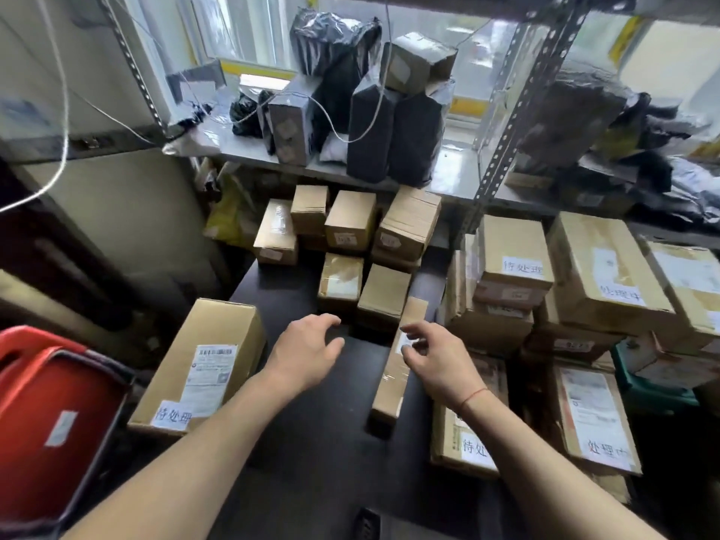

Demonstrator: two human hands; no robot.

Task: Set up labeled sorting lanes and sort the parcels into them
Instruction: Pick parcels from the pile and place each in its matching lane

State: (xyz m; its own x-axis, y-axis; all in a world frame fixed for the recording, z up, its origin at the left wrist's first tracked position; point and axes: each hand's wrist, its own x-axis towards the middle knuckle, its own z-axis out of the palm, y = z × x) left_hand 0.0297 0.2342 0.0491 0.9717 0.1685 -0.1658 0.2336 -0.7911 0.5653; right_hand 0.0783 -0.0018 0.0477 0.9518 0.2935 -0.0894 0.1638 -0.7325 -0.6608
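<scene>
Both my hands hover over a dark table (319,430). My left hand (307,350) is relaxed with fingers loosely bent, holding nothing, just in front of two small taped boxes (341,282). My right hand (432,354) hangs with fingers loosely curled over the upper part of a long narrow cardboard parcel (393,380) that lies on the table; whether it touches the parcel I cannot tell. A large box (202,364) with a shipping label and a handwritten paper tag sits at the table's left edge. Several small brown boxes (350,224) are piled at the table's far end.
Stacked cartons with handwritten tags (522,268) fill the right side, more below (596,415). A metal shelf (502,150) holds black-wrapped parcels (370,126). A red bin (58,415) stands at the lower left. A white cable (62,142) hangs at the left.
</scene>
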